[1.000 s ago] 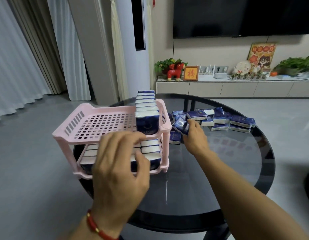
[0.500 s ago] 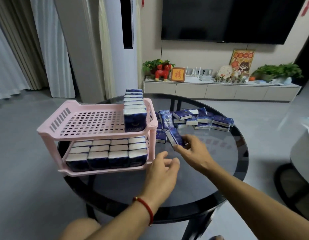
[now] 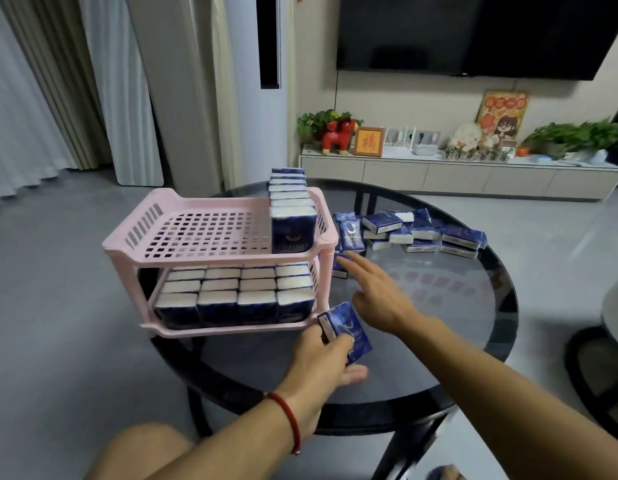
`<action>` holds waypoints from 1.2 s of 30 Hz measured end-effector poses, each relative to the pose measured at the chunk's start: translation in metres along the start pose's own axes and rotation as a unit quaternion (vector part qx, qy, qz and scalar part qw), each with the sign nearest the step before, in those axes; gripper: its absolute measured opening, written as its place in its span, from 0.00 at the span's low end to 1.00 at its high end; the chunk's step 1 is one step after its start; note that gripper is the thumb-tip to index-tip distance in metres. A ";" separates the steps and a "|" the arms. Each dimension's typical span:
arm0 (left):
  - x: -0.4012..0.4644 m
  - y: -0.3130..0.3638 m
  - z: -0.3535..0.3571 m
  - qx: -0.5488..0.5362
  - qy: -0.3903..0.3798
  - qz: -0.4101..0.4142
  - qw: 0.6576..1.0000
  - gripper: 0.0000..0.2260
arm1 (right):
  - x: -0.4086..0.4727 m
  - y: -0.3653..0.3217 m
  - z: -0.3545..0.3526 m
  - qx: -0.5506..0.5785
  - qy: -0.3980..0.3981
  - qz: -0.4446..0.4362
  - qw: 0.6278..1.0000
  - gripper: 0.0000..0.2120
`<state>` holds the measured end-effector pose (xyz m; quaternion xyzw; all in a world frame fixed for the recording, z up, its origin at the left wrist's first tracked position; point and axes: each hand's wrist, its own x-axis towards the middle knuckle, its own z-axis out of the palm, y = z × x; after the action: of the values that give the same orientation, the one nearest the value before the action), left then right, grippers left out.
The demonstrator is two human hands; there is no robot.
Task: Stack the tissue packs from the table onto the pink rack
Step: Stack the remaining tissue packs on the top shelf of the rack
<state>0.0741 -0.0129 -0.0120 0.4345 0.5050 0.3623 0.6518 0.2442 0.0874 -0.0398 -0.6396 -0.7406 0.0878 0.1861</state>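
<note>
While the left hand (image 3: pixel 323 355) holds one blue tissue pack (image 3: pixel 347 331) in a clenched grip just in front of the pink rack (image 3: pixel 210 251), the right hand (image 3: pixel 376 292) reaches with a released grip, fingers straight, toward the loose packs (image 3: pixel 414 232) heaped on the round glass desk (image 3: pixel 439 306). The rack's lower shelf is full of upright packs; one row (image 3: pixel 292 209) stands along the upper shelf's right side.

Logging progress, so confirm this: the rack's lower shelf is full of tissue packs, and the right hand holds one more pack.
Not quite: the left hand holds the tissue pack; the right hand reaches empty toward the pile. The head view shows it. The pink rack's lower shelf is indeed full.
</note>
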 end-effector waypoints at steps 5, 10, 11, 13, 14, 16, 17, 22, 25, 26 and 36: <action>-0.001 -0.002 -0.002 -0.026 0.013 -0.003 1.000 0.21 | 0.025 -0.006 0.014 -0.107 -0.009 -0.015 0.994 0.26; 0.001 -0.001 0.009 -0.030 0.000 0.004 1.000 0.24 | -0.009 0.003 -0.013 -0.109 0.025 0.033 0.993 0.14; 0.001 -0.002 0.013 -0.026 -0.004 0.003 1.000 0.23 | -0.019 0.005 -0.020 -0.084 0.004 0.059 0.995 0.17; 0.000 -0.001 0.021 -0.025 -0.011 0.001 1.000 0.19 | -0.040 0.009 -0.035 -0.010 -0.037 0.122 0.992 0.28; 0.000 0.000 0.023 -0.024 -0.014 0.001 1.000 0.18 | -0.051 0.012 -0.041 0.024 -0.046 0.150 0.987 0.33; 0.000 0.000 0.027 -0.017 -0.018 0.005 1.000 0.15 | -0.073 0.016 -0.054 0.090 -0.031 0.170 0.981 0.34; 0.000 0.000 0.028 -0.016 -0.020 0.008 1.000 0.15 | -0.084 0.016 -0.061 0.128 -0.013 0.163 0.978 0.33; 0.002 0.006 0.026 -0.072 -0.052 0.016 0.996 0.14 | -0.119 -0.009 -0.082 0.186 0.017 0.032 0.982 0.39; 0.002 0.009 0.022 -0.095 -0.084 0.022 0.992 0.16 | -0.121 -0.023 -0.063 0.099 0.047 -0.044 0.993 0.45; 0.002 0.008 0.019 -0.064 -0.074 0.042 0.994 0.18 | -0.119 -0.026 -0.057 0.086 0.059 -0.065 0.992 0.47; -0.008 0.003 -0.040 0.351 -0.091 0.175 0.915 0.24 | -0.112 -0.039 -0.052 0.106 -0.041 -0.115 0.987 0.35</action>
<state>0.0330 -0.0108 -0.0109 0.7483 0.4536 0.2289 0.4266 0.2414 -0.0339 0.0033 -0.5226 -0.8027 0.1698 0.2317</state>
